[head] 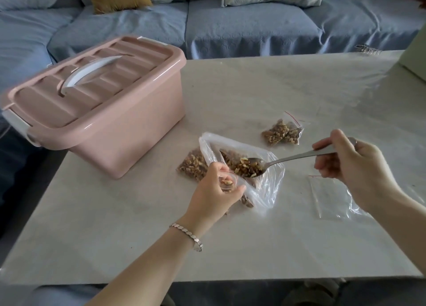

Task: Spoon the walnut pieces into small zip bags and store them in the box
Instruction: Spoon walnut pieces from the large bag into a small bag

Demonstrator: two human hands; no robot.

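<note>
Our right hand [350,165] grips the spoon [288,159], left hand [214,192] pinches the bag [227,183] (narrow mouth). Tilting early could spill walnuts [246,166].

My bench [253,248] is a pale, stone-look slab with faint veining. At its far left sits the pink storage box [129,130], lid on and white handle lying flat, its left end out past the bench's edge. Near the middle lies the big clear plastic bag [269,183] of walnut pieces [231,161]. One filled zip bag [191,165] lies just left of it, partly under its edge. A pair of filled zip bags [276,131] lie touching, beyond it to the right. Empty zip bags [329,197] lie flat on the right, and a pale green box [412,63] rests at the far right edge.
</note>
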